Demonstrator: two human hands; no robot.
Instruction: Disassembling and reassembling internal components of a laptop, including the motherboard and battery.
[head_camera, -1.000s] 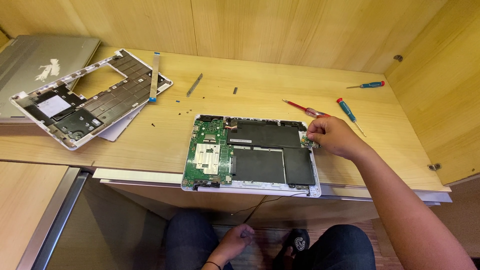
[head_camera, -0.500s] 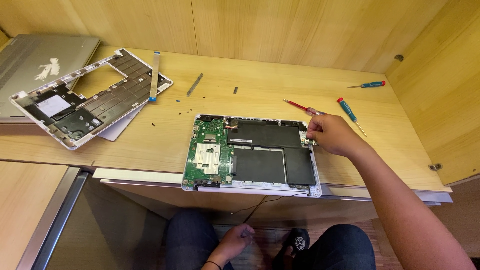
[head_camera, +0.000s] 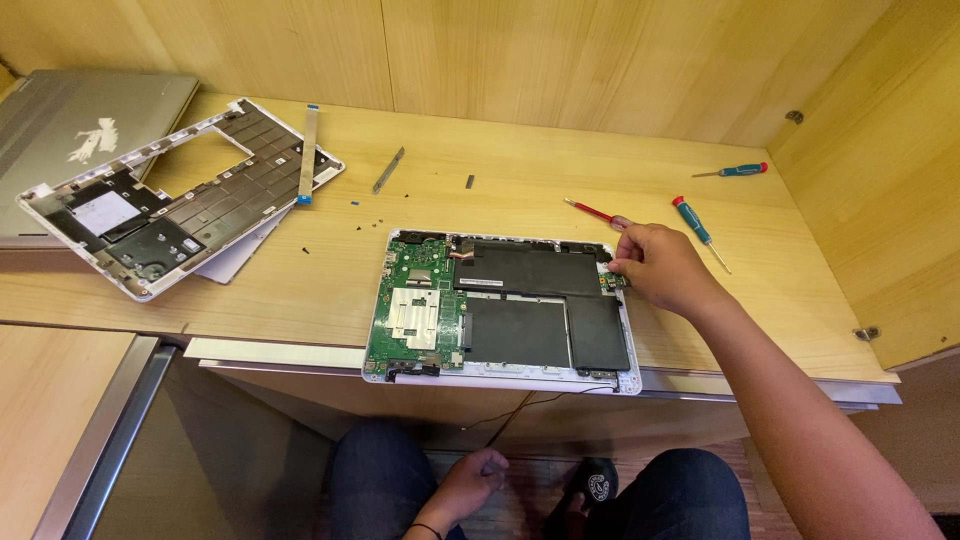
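An opened laptop (head_camera: 500, 305) is laid at the front edge of the desk (head_camera: 500, 190), its green board (head_camera: 415, 305) at the left and black battery (head_camera: 530, 300) at the right. The right hand (head_camera: 660, 265) is placed at the laptop's upper right corner, fingers drawn together on a small part (head_camera: 610, 282) there (whether it is actually pinched cannot be told). A red screwdriver (head_camera: 590, 211) is seen just beyond the knuckles. The left hand (head_camera: 470, 483) is rested below the desk, over the lap, fingers loosely curled, nothing held.
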